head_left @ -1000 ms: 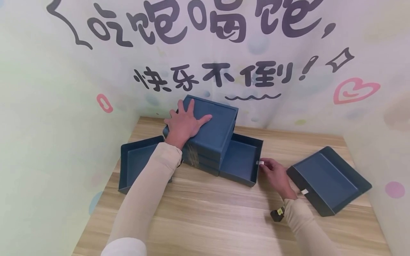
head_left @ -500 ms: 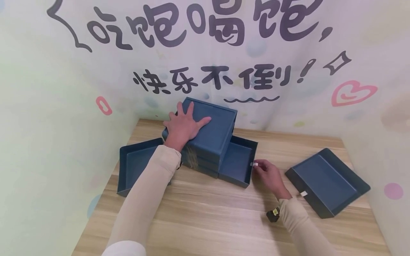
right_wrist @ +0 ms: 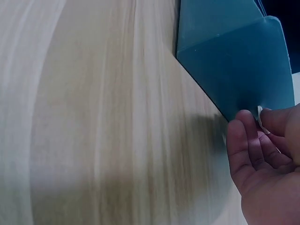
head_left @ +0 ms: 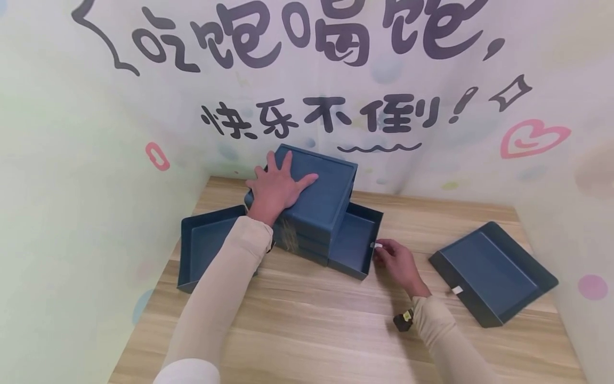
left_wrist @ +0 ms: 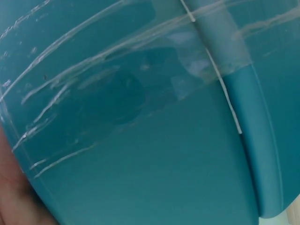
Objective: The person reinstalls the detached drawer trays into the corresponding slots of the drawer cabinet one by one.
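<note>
A dark blue drawer box [head_left: 318, 186] stands toward the back of the table. My left hand [head_left: 274, 186] rests on its top with the fingers spread. From the box's right side a bottom drawer [head_left: 354, 242] sticks partly out. My right hand [head_left: 397, 262] pinches the white pull tab [head_left: 378, 245] on that drawer's front, thumb against fingers. In the right wrist view the tab [right_wrist: 261, 119] sits between thumb and fingertips, close to the drawer front [right_wrist: 239, 70]. Clear tape [left_wrist: 117, 51] crosses the box's side in the left wrist view.
A loose blue drawer [head_left: 211, 240] lies on the left, partly hidden by my left forearm. Another loose drawer [head_left: 494, 272], with a white tab [head_left: 457, 290], lies tilted on the right. The wooden table [head_left: 312, 325] meets a wall printed with lettering at the back.
My right hand has moved left with the tab, and the bottom drawer has slid a little further into the box. The left hand has stayed on top.
</note>
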Tool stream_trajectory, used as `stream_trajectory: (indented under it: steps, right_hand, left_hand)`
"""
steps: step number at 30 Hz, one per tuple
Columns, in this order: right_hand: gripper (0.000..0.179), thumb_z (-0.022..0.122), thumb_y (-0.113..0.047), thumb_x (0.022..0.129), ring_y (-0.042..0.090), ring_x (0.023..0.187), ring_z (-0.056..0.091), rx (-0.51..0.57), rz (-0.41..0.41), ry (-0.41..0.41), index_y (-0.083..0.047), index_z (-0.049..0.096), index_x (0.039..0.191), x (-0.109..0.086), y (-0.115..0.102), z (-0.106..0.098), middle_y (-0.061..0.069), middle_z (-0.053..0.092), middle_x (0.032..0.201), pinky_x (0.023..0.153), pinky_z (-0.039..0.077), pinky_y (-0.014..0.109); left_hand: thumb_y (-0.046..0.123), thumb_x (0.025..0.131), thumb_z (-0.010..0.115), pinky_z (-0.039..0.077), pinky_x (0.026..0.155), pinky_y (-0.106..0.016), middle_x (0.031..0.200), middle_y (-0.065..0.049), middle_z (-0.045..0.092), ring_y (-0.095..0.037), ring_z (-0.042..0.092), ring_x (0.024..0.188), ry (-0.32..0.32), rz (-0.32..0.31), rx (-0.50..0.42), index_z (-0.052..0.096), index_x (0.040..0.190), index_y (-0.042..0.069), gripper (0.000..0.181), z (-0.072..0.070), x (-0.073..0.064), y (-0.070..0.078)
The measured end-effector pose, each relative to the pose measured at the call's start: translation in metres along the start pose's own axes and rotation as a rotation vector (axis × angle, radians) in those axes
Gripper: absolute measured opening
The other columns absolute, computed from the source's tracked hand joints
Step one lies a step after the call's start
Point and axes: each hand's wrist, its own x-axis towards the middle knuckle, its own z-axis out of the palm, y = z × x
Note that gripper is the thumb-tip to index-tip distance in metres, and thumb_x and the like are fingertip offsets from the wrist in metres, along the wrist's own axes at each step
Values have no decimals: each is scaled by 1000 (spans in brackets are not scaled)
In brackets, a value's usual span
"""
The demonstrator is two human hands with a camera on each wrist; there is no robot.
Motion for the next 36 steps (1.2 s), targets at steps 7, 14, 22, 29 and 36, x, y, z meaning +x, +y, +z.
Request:
stream_trajectory:
  steps: [7, 14, 22, 29, 36]
  right_hand:
    - [29, 54, -12, 106, 24, 93, 72, 3, -8, 6, 2, 62, 129, 4, -7, 7, 22, 72, 108, 78, 61, 28]
    - [29, 58, -14, 104, 22, 93, 70, 12, -3, -9, 0, 63, 129, 6, -12, 13, 19, 67, 108, 77, 60, 27]
    - [27, 59, -11, 103, 24, 92, 70, 47, -24, -10, 2, 64, 126, 11, -16, 19, 21, 68, 106, 77, 60, 27]
    - [26, 59, -10, 103, 22, 89, 70, 65, -25, 1, 4, 64, 124, 13, -18, 25, 23, 70, 104, 77, 61, 28]
    - [25, 57, -10, 104, 17, 83, 66, 103, -17, -12, 4, 64, 123, 13, -18, 28, 22, 70, 102, 73, 58, 22]
  left_hand:
    - [88, 88, 32, 32, 106, -79, 169, -18, 7, -56, 30, 142, 6, 0, 3, 13, 165, 29, 99, 0, 0, 0]
    - [89, 88, 31, 33, 106, -78, 169, -17, 7, -56, 31, 142, 2, -2, 6, 12, 165, 29, 99, 0, -1, -1]
    - [88, 89, 31, 33, 106, -78, 169, -17, 7, -56, 30, 142, 5, -5, 2, 12, 165, 30, 98, -2, -2, -1]
    - [88, 89, 31, 33, 106, -78, 170, -18, 6, -56, 30, 142, -1, -5, 10, 12, 165, 29, 98, -2, -2, 0]
    - [88, 89, 30, 33, 106, -78, 169, -17, 6, -56, 31, 141, 1, -4, 10, 12, 165, 29, 98, 0, 0, 1]
